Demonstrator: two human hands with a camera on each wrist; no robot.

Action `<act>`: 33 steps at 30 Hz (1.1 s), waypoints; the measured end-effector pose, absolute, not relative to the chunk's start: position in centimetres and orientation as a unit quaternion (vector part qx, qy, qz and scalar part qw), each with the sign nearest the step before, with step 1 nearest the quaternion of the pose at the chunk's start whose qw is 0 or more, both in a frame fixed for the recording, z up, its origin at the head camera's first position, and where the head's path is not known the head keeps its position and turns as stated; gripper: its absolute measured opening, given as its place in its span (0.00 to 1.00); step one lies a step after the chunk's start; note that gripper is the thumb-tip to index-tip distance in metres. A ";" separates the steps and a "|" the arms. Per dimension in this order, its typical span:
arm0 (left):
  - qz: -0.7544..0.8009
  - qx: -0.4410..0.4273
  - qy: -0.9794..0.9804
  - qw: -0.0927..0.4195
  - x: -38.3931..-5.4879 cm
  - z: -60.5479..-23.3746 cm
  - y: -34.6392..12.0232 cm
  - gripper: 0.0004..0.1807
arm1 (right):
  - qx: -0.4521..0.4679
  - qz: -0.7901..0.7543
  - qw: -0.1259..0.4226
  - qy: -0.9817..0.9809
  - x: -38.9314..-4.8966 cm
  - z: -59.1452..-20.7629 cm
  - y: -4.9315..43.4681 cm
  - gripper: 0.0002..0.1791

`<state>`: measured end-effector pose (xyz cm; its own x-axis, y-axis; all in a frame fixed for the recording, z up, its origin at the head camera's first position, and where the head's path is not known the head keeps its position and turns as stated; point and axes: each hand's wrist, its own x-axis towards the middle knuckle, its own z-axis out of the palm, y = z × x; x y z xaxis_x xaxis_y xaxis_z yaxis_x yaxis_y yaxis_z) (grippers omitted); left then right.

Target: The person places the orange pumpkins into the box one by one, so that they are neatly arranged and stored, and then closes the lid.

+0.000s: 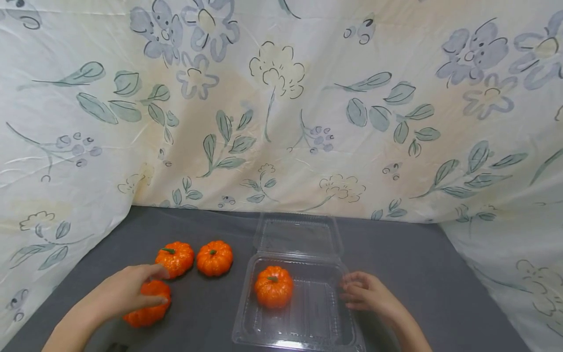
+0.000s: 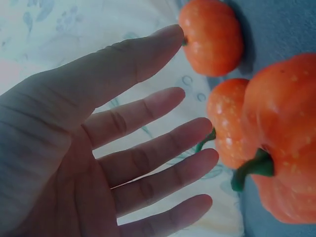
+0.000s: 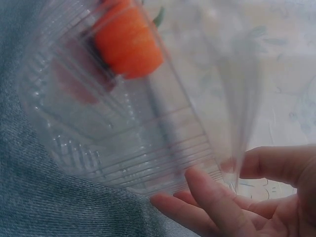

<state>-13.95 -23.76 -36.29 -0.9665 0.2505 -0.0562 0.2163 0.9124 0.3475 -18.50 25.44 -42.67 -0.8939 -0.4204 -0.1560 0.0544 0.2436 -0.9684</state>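
Observation:
In the head view my left hand [image 1: 127, 288] hovers over a small orange pumpkin [image 1: 149, 305] at the front left. The left wrist view shows that hand's fingers [image 2: 158, 153] spread and nearly straight, apart from the pumpkin with the green stem [image 2: 254, 170]. My right hand [image 1: 367, 296] is at the right side of a clear plastic clamshell container [image 1: 316, 318], its fingers and thumb about the edge. The right wrist view shows the fingertips [image 3: 202, 182] on the container wall. One pumpkin [image 1: 273, 287] sits inside the container's left half.
Two more pumpkins, one [image 1: 176, 259] behind my left hand and one [image 1: 214, 258] beside it, stand on the dark grey cloth [image 1: 409, 264]. The container's lid [image 1: 299, 234] lies open toward the back. A floral curtain [image 1: 281, 122] encloses the back and sides.

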 end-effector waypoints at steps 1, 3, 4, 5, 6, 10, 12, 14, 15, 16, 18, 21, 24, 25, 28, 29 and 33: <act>0.171 0.116 0.977 0.054 -14.0 -36.4 -23.9 0.24 | -0.119 -0.603 0.196 0.764 -18.5 -42.6 25.4 0.24; 0.169 0.110 0.978 0.060 -14.0 -36.5 -24.1 0.25 | -0.117 -0.602 0.197 0.765 -18.5 -42.6 25.4 0.24; 0.168 0.108 0.978 0.062 -14.0 -36.6 -24.2 0.25 | -0.116 -0.602 0.197 0.765 -18.5 -42.6 25.4 0.24; 0.166 0.105 0.978 0.064 -14.1 -36.7 -24.3 0.25 | -0.116 -0.602 0.197 0.765 -18.5 -42.6 25.4 0.24; 0.165 0.102 0.979 0.064 -14.1 -36.8 -24.4 0.25 | -0.116 -0.602 0.197 0.765 -18.5 -42.5 25.4 0.24; 0.156 0.096 0.981 0.057 -14.4 -37.5 -24.7 0.26 | -0.117 -0.602 0.196 0.765 -18.5 -42.6 25.4 0.23; 0.151 0.091 0.983 0.059 -14.6 -37.9 -24.9 0.28 | -0.116 -0.603 0.196 0.765 -18.5 -42.6 25.4 0.23; 0.144 0.083 0.984 0.067 -14.8 -38.2 -25.0 0.30 | -0.116 -0.603 0.196 0.765 -18.5 -42.5 25.3 0.23; 0.140 0.079 0.984 0.070 -14.8 -38.4 -25.1 0.31 | -0.117 -0.602 0.196 0.765 -18.5 -42.5 25.3 0.23; 0.139 0.076 0.985 0.073 -14.9 -38.6 -25.1 0.32 | -0.118 -0.602 0.196 0.765 -18.5 -42.5 25.3 0.23; 0.136 0.080 0.985 0.073 -15.0 -38.8 -25.3 0.34 | -0.115 -0.602 0.196 0.765 -18.5 -42.5 25.3 0.23; 0.140 0.082 0.985 0.066 -15.0 -39.2 -25.4 0.34 | -0.112 -0.603 0.197 0.765 -18.6 -42.5 25.3 0.23; 0.146 0.084 0.984 0.064 -15.0 -39.4 -25.5 0.34 | -0.109 -0.604 0.199 0.764 -18.6 -42.5 25.3 0.24; 0.148 0.082 0.983 0.065 -15.0 -39.4 -25.5 0.33 | -0.109 -0.605 0.199 0.763 -18.6 -42.5 25.3 0.24; 0.151 0.080 0.983 0.072 -15.1 -39.5 -25.5 0.33 | -0.110 -0.607 0.199 0.761 -18.7 -42.5 25.3 0.24; 0.151 0.078 0.982 0.075 -15.1 -39.6 -25.5 0.33 | -0.110 -0.608 0.199 0.761 -18.7 -42.5 25.3 0.24; 0.153 0.067 0.982 0.087 -15.1 -39.7 -25.4 0.34 | -0.111 -0.609 0.197 0.761 -18.7 -42.5 25.3 0.24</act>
